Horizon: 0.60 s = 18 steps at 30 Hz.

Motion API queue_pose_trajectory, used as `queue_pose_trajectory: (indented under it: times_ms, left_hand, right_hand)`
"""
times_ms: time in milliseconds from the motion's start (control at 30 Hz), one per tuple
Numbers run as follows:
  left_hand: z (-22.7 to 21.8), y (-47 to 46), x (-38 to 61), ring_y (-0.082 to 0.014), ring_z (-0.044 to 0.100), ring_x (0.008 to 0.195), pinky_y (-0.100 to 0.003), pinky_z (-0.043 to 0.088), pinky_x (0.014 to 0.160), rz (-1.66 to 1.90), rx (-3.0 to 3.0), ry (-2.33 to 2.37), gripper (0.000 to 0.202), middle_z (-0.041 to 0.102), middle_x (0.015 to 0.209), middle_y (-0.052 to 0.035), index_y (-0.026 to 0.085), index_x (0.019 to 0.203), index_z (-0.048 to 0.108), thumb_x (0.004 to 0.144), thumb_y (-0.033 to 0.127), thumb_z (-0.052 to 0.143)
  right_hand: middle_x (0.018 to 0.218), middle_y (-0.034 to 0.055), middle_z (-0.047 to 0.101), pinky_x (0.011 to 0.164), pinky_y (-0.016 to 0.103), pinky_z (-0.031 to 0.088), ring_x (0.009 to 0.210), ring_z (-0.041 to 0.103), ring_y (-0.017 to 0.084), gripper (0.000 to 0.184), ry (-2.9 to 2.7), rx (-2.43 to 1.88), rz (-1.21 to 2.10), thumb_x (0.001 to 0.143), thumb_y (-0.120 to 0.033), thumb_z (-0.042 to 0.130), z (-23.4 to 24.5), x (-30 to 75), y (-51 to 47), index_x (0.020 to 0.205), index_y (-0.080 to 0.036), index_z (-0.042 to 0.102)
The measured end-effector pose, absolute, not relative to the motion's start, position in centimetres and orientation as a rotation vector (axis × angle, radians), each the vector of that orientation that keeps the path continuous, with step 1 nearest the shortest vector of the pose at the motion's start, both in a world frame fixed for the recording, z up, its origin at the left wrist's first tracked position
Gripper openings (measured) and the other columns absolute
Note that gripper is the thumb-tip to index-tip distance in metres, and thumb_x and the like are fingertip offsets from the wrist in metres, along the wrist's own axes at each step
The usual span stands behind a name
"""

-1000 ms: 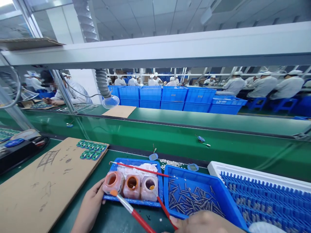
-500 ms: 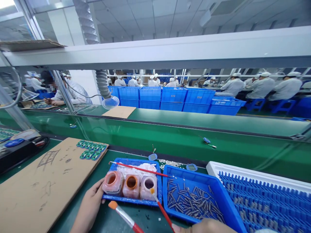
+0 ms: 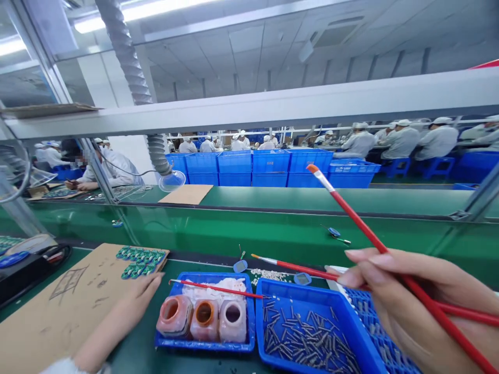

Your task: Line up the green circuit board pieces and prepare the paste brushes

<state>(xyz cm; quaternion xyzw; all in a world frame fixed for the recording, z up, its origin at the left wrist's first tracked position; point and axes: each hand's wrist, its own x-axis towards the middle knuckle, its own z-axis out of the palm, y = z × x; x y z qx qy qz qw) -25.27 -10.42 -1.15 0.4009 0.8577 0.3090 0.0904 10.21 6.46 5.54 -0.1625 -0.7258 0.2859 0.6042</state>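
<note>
My right hand (image 3: 413,301) is clamping two red-handled paintbrushes (image 3: 351,211) between fingers and thumb, above the blue bin of metal pins (image 3: 300,292); my open left hand (image 3: 132,304) is resting at the cardboard sheet (image 3: 50,306), just beside the blue tray (image 3: 205,346) of three jars (image 3: 205,320)

Rows of workers in white coats and caps (image 3: 399,143) sit on blue stools (image 3: 436,166) along a far bench, beyond stacked blue plastic crates (image 3: 234,169). A ribbed grey extraction duct (image 3: 158,155) hangs down to a transparent hood (image 3: 172,181) above a green conveyor line (image 3: 273,234). Further left, another seated worker (image 3: 111,174) leans over circuit boards (image 3: 60,194).
</note>
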Motion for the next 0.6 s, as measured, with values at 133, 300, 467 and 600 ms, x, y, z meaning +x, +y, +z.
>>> queue_pose_trajectory:
  times_ms: [133, 300, 467, 600]
  left_hand:
    - [2.8, -2.5, -23.1, -0.0242, 0.057, 0.11, -0.038, 0.038, 0.099, 0.56, 1.648, 2.272, 0.037, 0.067, 0.117, -0.0073, 0.022, 0.11, 0.065, 0.085, 0.037, 0.043]
    - [0.3, 6.4, -18.8, -0.0212, 0.06, 0.101, -0.044, 0.043, 0.093, 0.1, 1.823, 2.082, 0.018, 0.066, 0.107, -0.0062, 0.017, 0.1, 0.065, 0.088, 0.026, 0.056]
    - [-3.1, 10.0, -17.9, -0.0227, 0.06, 0.098, -0.046, 0.047, 0.087, -0.182, 1.712, 2.18, 0.024, 0.062, 0.112, -0.0072, 0.016, 0.103, 0.061, 0.084, 0.031, 0.063]
    - [-3.5, 10.9, -17.4, -0.0256, 0.057, 0.106, -0.05, 0.044, 0.092, -0.146, 1.589, 2.281, 0.03, 0.06, 0.115, -0.0076, 0.016, 0.109, 0.059, 0.082, 0.029, 0.065]
  right_hand:
    - [0.079, 0.0032, 0.064, 0.067, 0.019, 0.058, 0.071, 0.065, 0.018, 0.008, -1.609, -0.345, 0.795, 0.095, -0.029, 0.063, 5.6, 9.8, 7.8, 0.1, -0.023, 0.062]
    - [0.079, 0.0066, 0.065, 0.066, 0.024, 0.059, 0.072, 0.066, 0.022, 0.015, -1.502, -0.333, 0.908, 0.097, -0.034, 0.064, 4.2, 11.1, 8.3, 0.101, -0.02, 0.061]
    - [0.076, 0.0005, 0.064, 0.066, 0.015, 0.056, 0.066, 0.065, 0.016, 0.011, -1.572, -0.353, 0.657, 0.1, -0.036, 0.059, 4.7, 14.3, 8.3, 0.103, -0.026, 0.059]
    - [0.074, -0.001, 0.063, 0.061, 0.013, 0.057, 0.063, 0.064, 0.017, 0.009, -1.581, -0.423, 0.579, 0.099, -0.039, 0.058, 4.4, 16.1, 8.4, 0.1, -0.03, 0.06]
